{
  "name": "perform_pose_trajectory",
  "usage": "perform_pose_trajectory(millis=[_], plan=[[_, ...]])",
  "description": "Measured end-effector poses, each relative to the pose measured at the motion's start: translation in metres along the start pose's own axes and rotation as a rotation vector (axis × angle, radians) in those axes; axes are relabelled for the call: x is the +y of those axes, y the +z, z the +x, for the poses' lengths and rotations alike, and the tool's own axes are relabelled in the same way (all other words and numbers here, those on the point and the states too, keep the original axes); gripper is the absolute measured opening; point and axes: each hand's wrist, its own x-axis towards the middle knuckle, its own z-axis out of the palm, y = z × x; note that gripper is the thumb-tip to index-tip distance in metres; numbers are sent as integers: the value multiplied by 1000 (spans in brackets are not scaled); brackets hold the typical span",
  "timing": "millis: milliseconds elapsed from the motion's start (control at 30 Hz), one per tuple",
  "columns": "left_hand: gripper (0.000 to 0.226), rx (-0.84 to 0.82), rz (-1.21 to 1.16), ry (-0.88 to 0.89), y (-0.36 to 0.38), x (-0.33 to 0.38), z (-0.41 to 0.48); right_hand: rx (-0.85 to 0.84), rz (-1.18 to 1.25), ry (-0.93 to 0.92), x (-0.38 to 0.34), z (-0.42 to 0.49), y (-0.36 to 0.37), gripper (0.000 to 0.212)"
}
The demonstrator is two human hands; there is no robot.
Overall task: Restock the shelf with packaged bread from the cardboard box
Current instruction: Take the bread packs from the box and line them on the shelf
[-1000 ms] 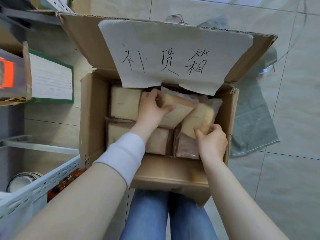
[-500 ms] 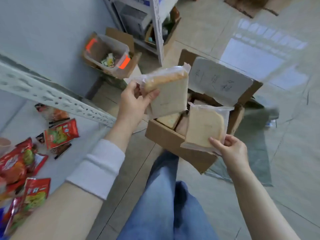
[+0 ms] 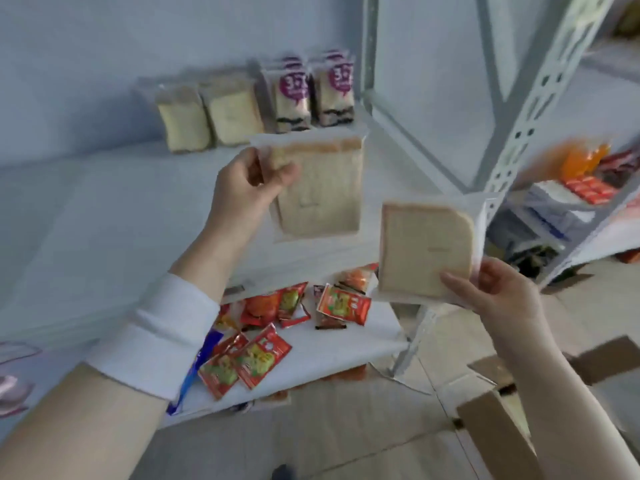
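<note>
My left hand (image 3: 244, 188) grips a clear-wrapped bread slice pack (image 3: 322, 195) by its top left corner, held upright over the white shelf (image 3: 104, 216). My right hand (image 3: 498, 289) pinches a second bread pack (image 3: 422, 251) at its lower right corner, lower and to the right, near the shelf's front corner. At the back of the shelf stand two plain bread packs (image 3: 211, 116) and two purple-labelled packs (image 3: 315, 91). The cardboard box (image 3: 498, 438) shows only as a flap at the bottom right.
Red and green snack packets (image 3: 263, 355) lie scattered on the lower shelf. A perforated white upright post (image 3: 540, 91) rises at right. Beyond it another shelf carries orange and red goods (image 3: 585, 178). Tiled floor lies below.
Both packs came up out of the box, and my view swung from the box to the shelf. My left hand now holds its pack over the shelf; my right hand follows.
</note>
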Motion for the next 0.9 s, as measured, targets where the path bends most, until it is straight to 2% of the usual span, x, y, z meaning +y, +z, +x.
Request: perform_pose_trajectory(millis=[67,167,333,600,767,900], plan=[[27,89,32,-31,-63,-23,24,-63,-12,-65,-23,27,67,20],[17,195,61,-85,-139,-66,57,-152,12,-95,-45,67,165,16],[13,266,40,-149,-188,-121,120,-207,65,-29,-57,131,272,13],[20,259,-31,-166,-184,-173,237,-238,91,4,-69,250,352,26],[27,325,129,-155,-175,-198,272,-124,-140,-102,-56,299,376,27],[31,388,294,-104,-172,-207,282,-68,-203,-197,-46,307,382,28]])
